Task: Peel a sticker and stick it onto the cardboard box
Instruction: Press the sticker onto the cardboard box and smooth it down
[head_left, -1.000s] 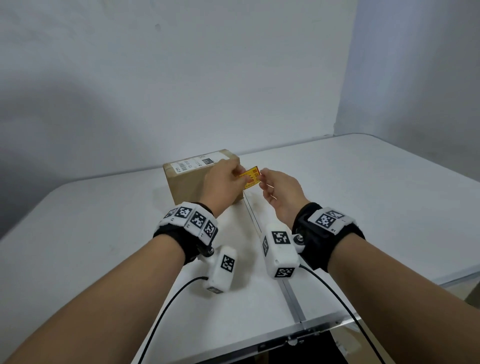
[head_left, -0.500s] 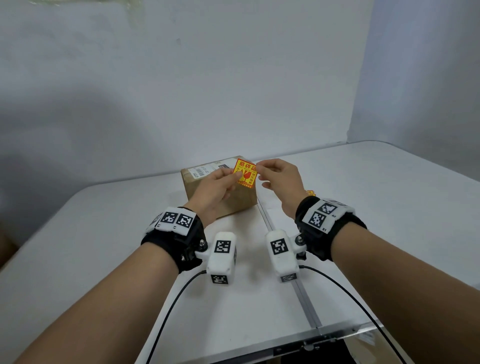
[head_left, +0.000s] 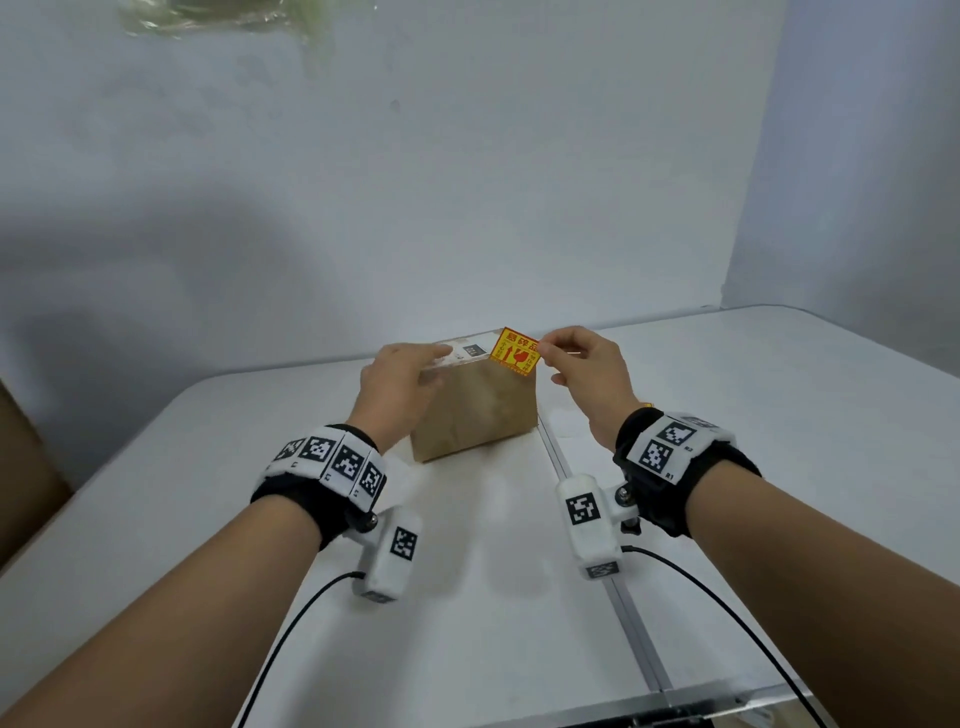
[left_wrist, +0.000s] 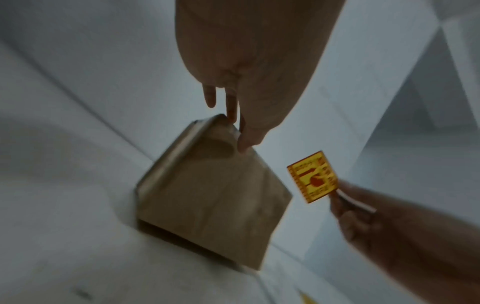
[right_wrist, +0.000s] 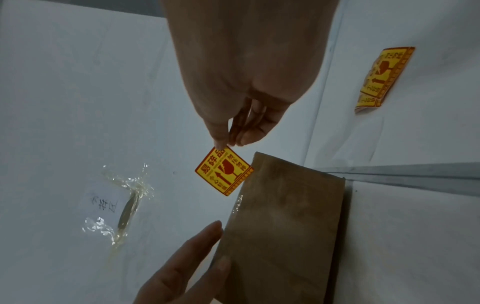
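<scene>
A small brown cardboard box (head_left: 475, 415) stands upright on the white table (head_left: 779, 441), with a white label (head_left: 465, 349) on its top. My left hand (head_left: 434, 364) rests on the box's top left edge, fingers straight on top and thumb (left_wrist: 245, 142) against the front face. My right hand (head_left: 543, 354) pinches one corner of a yellow and red fragile sticker (head_left: 514, 351). The sticker hangs in the air at the box's top right corner, printed side facing me. In the right wrist view the sticker (right_wrist: 224, 171) overlaps the edge of the box (right_wrist: 283, 222). A thin white strip (left_wrist: 359, 204) also sits in my right fingers.
Another yellow sticker sheet (right_wrist: 381, 80) lies on the table right of the box. A metal seam (head_left: 623, 597) runs down the table from the box toward me. Crumpled clear tape (right_wrist: 124, 201) clings to the white wall behind. A brown board (head_left: 21, 467) stands at the far left.
My left hand has let go of the sticker and settled on the box's top. The right hand alone now holds the sticker, raised and turned face-on at the box's top right corner.
</scene>
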